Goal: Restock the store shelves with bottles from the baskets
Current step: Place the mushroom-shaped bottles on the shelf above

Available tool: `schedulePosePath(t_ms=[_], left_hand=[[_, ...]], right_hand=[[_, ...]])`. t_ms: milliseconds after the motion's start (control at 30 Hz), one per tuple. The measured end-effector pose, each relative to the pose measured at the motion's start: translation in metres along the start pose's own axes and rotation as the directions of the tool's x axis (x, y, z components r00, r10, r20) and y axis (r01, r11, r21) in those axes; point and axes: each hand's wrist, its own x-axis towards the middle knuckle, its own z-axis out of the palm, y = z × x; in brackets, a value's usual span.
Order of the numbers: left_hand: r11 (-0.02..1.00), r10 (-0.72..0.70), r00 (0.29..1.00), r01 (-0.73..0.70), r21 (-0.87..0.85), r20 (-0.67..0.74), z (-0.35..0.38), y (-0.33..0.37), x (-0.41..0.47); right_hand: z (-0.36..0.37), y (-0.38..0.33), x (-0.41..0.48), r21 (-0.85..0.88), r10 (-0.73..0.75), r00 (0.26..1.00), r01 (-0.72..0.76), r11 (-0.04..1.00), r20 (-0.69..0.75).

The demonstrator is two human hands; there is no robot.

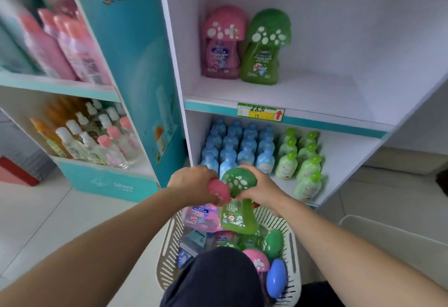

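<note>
Left hand grips one pink bottle, my right hand one green bottle, over the basket; above them the shelf holds two bottles, open room rightward.

Printed large in red on the teal side panel, eleven o'clock: "新登场". Low on the stand's teal base, nine o'clock, in white: "lahwa". On the shelf-edge price tag, near centre: handwritten "19" beside a red up-arrow. Too blurred to read: bottle labels.

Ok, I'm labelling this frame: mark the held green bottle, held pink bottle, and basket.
held green bottle (238, 181), head view, spotted cap.
held pink bottle (219, 191), head view, cap.
basket (167, 253), head view, left wall.
</note>
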Motion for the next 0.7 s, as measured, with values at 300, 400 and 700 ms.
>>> schedulePosePath(t_ms=[300,400,700], left_hand=[[0.995,0.006,0.989,-0.022,-0.1,-0.15,-0.083,0.035,-0.042],[0.989,0.02,0.985,-0.045,-0.139,-0.173,-0.101,0.043,-0.054],[0.949,-0.013,0.921,-0.111,-0.296,-0.389,-0.186,0.069,-0.075]], right_hand=[[-0.036,-0.073,-0.058,-0.101,-0.283,0.938,0.268,0.958,-0.201],[-0.05,-0.094,-0.077,-0.162,-0.342,0.913,0.311,0.936,-0.222],[-0.107,-0.152,-0.13,-0.104,-0.372,0.846,0.361,0.927,-0.381]])
